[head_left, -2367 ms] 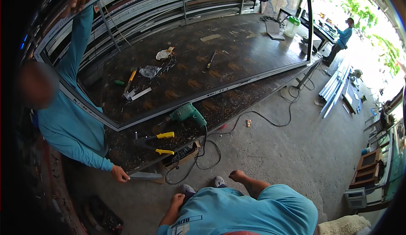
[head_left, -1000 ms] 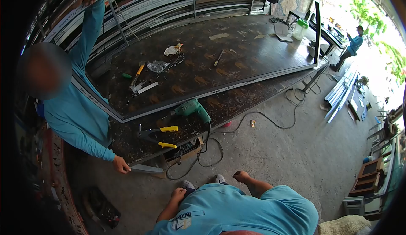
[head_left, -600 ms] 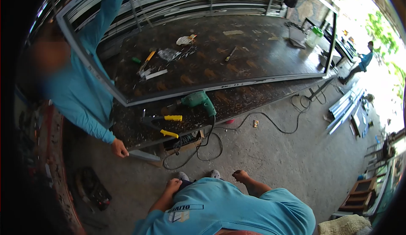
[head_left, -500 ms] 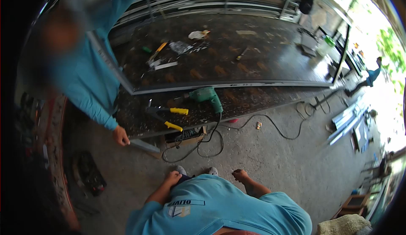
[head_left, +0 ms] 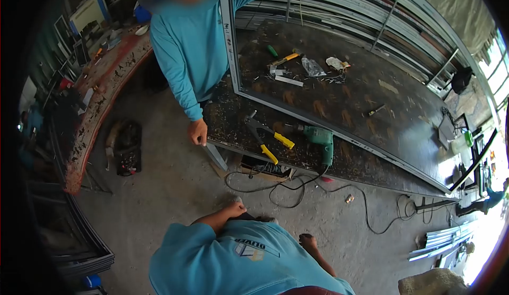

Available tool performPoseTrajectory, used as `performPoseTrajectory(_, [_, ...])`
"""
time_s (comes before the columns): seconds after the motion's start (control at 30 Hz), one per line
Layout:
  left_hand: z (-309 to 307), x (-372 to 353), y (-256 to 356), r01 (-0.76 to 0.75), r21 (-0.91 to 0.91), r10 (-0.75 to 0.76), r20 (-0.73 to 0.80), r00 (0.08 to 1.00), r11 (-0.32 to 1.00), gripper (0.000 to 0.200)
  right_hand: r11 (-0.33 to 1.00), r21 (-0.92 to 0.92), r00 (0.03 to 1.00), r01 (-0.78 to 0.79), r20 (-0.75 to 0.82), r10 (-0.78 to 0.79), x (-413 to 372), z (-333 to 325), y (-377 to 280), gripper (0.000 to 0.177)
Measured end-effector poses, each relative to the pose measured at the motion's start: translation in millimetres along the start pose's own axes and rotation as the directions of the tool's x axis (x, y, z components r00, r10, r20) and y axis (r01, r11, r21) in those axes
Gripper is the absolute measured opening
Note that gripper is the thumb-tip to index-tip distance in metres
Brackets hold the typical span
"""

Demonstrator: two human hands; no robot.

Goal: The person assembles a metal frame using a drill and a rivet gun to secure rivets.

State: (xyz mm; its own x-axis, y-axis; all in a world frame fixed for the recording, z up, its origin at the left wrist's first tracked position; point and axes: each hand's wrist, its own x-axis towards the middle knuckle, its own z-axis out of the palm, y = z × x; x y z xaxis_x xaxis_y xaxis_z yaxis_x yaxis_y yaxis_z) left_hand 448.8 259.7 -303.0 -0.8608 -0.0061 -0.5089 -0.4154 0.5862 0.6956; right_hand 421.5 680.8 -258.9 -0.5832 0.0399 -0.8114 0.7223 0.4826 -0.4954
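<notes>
My left hand hangs in front of my body with its fingers curled in, over dark cloth; I see nothing in it. To the right, my right hand is lowered beside me, closed like a loose fist, with nothing visible in it. Both hands are apart from the dark workbench ahead. On its near edge lie a riveter with yellow handles and a green power drill. A grey metal frame rests across the bench, one side upright in front of a co-worker.
The co-worker's hand is at the bench corner. A black cable loops over the concrete floor. An open box sits under the bench. Metal profiles lie at right; a red-edged table stands at left.
My view has swung to the left, so the bench, frame and tools appear farther right. The red-edged table shows more. Both my hands stay low and closed.
</notes>
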Motion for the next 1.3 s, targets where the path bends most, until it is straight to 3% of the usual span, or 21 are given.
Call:
performPoseTrajectory(0.13, [-3.7, -7.2, -6.3, 0.059, -0.064, -0.058, 0.012, 0.998, 0.996, 0.042, 0.991, -0.071, 0.994, 0.11, -0.021, -0.111, -9.9, 7.6, -41.8, 0.039])
performPoseTrajectory(0.17, [-2.0, -5.1, -11.2, 0.054, -0.065, -0.053, 0.017, 0.998, 0.996, 0.042, 0.967, -0.142, 0.977, 0.209, -0.009, -0.213, -14.6, 9.3, -59.2, 0.041])
performPoseTrajectory(0.27, [-8.9, 11.7, -20.7, 0.026, 0.02, -0.025, -0.065, 0.998, 0.999, 0.041, 0.774, -0.365, 0.85, 0.518, 0.117, -0.513, -39.7, 9.4, -126.9, 0.047])
performPoseTrajectory(0.33, [-19.2, 4.6, -8.7, -0.009, -0.019, 0.008, -0.068, 0.998, 1.0, 0.04, 0.71, -0.362, 0.794, 0.604, 0.206, -0.571, -106.1, -5.3, -210.3, 0.047])
performPoseTrajectory(0.4, [-26.2, 2.7, 6.7, 0.026, 0.011, -0.026, -0.055, 0.998, 1.0, 0.037, 0.262, -0.45, 0.392, 0.854, 0.224, -0.892, -205.7, -34.8, -295.0, 0.048])
performPoseTrajectory(0.47, [-32.9, 5.9, 15.5, 0.083, 0.035, -0.082, -0.009, 0.997, 0.996, 0.037, -0.1, -0.663, 0.109, 0.742, 0.267, -0.958, -276.6, -50.2, -357.9, 0.051])
performPoseTrajectory(0.5, [-36.0, 5.4, 23.9, 0.094, 0.107, -0.092, -0.024, 0.995, 0.99, 0.037, -0.091, -0.667, 0.115, 0.739, 0.259, -0.959, -267.0, -41.4, -355.2, 0.051])
performPoseTrajectory(0.53, [-36.3, 9.2, 23.8, 0.091, 0.108, -0.09, -0.017, 0.996, 0.99, 0.037, 0.004, -0.596, 0.19, 0.803, 0.249, -0.95, -246.2, -28.2, -350.7, 0.051])
performPoseTrajectory(0.57, [-34.7, 12.3, 23.9, 0.07, 0.097, -0.067, -0.035, 0.997, 0.993, 0.037, 0.104, -0.516, 0.266, 0.85, 0.251, -0.931, -228.9, -16.6, -345.5, 0.052])
performPoseTrajectory(0.6, [-29.9, 14.8, 19.5, 0.053, 0.081, -0.049, -0.055, 0.997, 0.995, 0.038, 0.109, -0.517, 0.275, 0.849, 0.256, -0.927, -219.1, -8.4, -340.2, 0.052])
performPoseTrajectory(0.7, [-16.4, 17.0, 1.1, 0.035, 0.0, -0.035, -0.089, 0.995, 0.999, 0.04, 0.306, -0.344, 0.4, 0.888, 0.251, -0.881, -204.7, 7.8, -321.9, 0.05])
performPoseTrajectory(0.8, [-6.2, 23.3, -16.4, 0.03, -0.153, -0.025, 0.032, 0.999, 0.988, 0.043, 0.342, -0.39, 0.47, 0.855, 0.305, -0.828, -188.5, 8.3, -308.3, 0.051])
performPoseTrajectory(0.87, [-8.8, 31.8, -13.2, 0.081, -0.102, -0.073, 0.087, 0.994, 0.991, 0.043, 0.393, -0.41, 0.521, 0.823, 0.268, -0.811, -182.3, 10.0, -300.0, 0.052])
performPoseTrajectory(0.93, [10.5, 51.1, -19.6, -0.013, -0.028, 0.013, 0.0, 1.0, 1.0, 0.039, 0.381, -0.539, 0.58, 0.751, 0.263, -0.771, -186.6, 8.4, -303.6, 0.051])
performPoseTrajectory(0.97, [2.7, 46.3, 8.9, 0.003, -0.148, 0.001, 0.032, 0.999, 0.989, 0.039, 0.45, -0.562, 0.656, 0.694, 0.234, -0.718, -195.4, 8.5, -306.3, 0.051])
performPoseTrajectory(1.0, [-17.6, 40.5, 50.0, -0.096, -0.18, 0.11, 0.072, 0.991, 0.979, 0.04, 0.504, -0.579, 0.717, 0.641, 0.216, -0.663, -202.4, 11.7, -309.5, 0.052])
performPoseTrajectory(1.03, [-42.2, 27.9, 93.9, -0.2, -0.168, 0.203, 0.004, 0.979, 0.965, 0.042, 0.526, -0.581, 0.741, 0.621, 0.215, -0.636, -206.9, 16.2, -310.0, 0.052])
performPoseTrajectory(1.1, [-69.7, 39.6, 141.4, -0.264, -0.245, 0.273, 0.002, 0.962, 0.933, 0.043, 0.425, -0.663, 0.694, 0.616, 0.201, -0.691, -208.9, 29.7, -309.0, 0.052])
performPoseTrajectory(1.2, [-82.5, 82.7, 150.6, -0.342, -0.368, 0.372, 0.011, 0.928, 0.864, 0.043, 0.468, -0.655, 0.744, 0.593, 0.222, -0.63, -196.4, 57.9, -323.9, 0.052])
performPoseTrajectory(1.3, [-91.5, 106.0, 159.9, -0.508, -0.25, 0.525, 0.001, 0.851, 0.824, 0.043, 0.414, -0.606, 0.623, 0.679, 0.179, -0.761, -174.3, 100.7, -317.7, 0.048])
